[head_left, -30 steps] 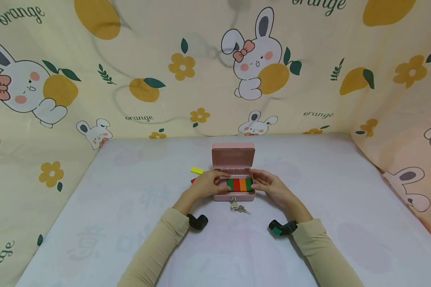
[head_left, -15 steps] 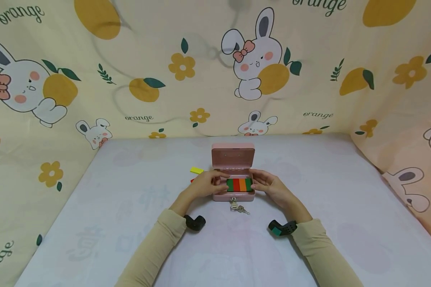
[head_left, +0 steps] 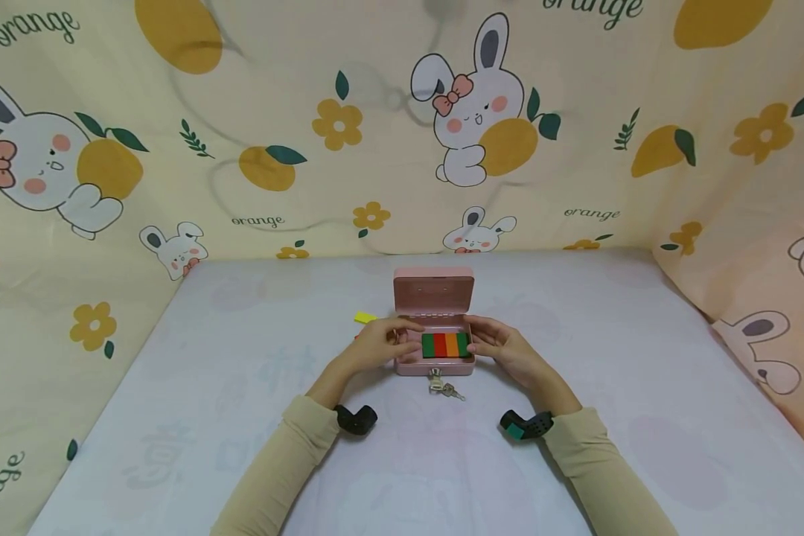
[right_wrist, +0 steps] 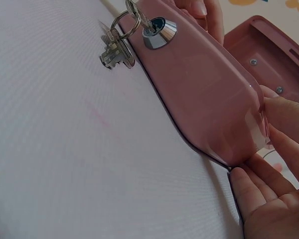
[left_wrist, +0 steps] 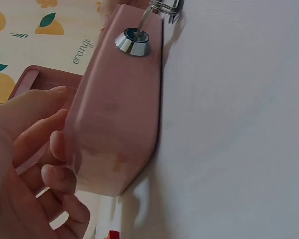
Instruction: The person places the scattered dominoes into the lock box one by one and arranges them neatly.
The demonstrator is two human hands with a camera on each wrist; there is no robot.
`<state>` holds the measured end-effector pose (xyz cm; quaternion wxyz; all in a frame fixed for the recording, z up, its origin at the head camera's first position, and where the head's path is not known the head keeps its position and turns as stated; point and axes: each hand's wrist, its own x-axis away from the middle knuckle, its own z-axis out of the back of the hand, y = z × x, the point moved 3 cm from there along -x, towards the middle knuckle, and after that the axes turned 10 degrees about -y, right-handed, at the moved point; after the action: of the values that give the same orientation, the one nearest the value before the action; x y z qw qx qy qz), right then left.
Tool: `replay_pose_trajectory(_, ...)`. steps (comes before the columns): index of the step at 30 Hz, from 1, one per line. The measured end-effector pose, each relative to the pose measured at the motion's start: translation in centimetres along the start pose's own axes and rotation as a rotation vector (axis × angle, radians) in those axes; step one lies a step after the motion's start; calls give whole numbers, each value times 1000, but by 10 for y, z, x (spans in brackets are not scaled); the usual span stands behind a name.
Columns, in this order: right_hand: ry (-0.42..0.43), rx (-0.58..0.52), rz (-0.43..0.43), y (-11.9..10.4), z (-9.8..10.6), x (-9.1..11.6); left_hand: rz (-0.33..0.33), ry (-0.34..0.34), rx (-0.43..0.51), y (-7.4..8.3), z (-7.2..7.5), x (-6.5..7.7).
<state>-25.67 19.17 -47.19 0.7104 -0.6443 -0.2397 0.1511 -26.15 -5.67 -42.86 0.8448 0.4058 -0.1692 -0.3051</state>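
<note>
A small pink metal lock box (head_left: 454, 368) stands on the table with its lid (head_left: 433, 294) up. Inside lies a row of green, red and orange blocks (head_left: 445, 345). My left hand (head_left: 374, 344) is at the box's left end, thumb and index apart over the rim with nothing between them; in the left wrist view its other fingers (left_wrist: 60, 179) bend loosely beside the wall. My right hand (head_left: 505, 353) holds the right end, thumb tip over the rim near the blocks; its fingers (right_wrist: 289, 114) lie around the end wall in the right wrist view.
Keys (head_left: 452, 391) on a ring hang from the front lock (left_wrist: 133, 42), one key in it. A yellow block (head_left: 365, 317) lies behind my left hand, and a small red piece (left_wrist: 113, 234) shows beyond the box. A printed cloth backdrop (head_left: 348, 171) surrounds the white table (head_left: 429, 469).
My left hand and forearm have drifted slightly left, away from the row of blocks, with a wider gap between thumb and blocks. The right hand and the box have stayed put.
</note>
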Motion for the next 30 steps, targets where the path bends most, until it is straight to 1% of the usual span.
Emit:
replay_pose_trajectory(4, -10, -1, 13, 0, 0, -1, 9, -2, 19, 1, 4, 5)
replay_pose_trajectory(11, -26, 5, 33, 1, 0, -1, 12, 5, 21, -5, 8, 13)
replay_pose_trajectory(18, -11, -7, 7, 0, 0, 0, 1, 42, 35, -10, 12, 19)
replay_pose_trajectory(24, -13, -16, 11, -1, -1, 1, 50, 65, 28, -12, 16, 23)
replay_pose_trajectory(30, -11, 5, 8, -1, -1, 0, 51, 108, 15, -18, 22, 28)
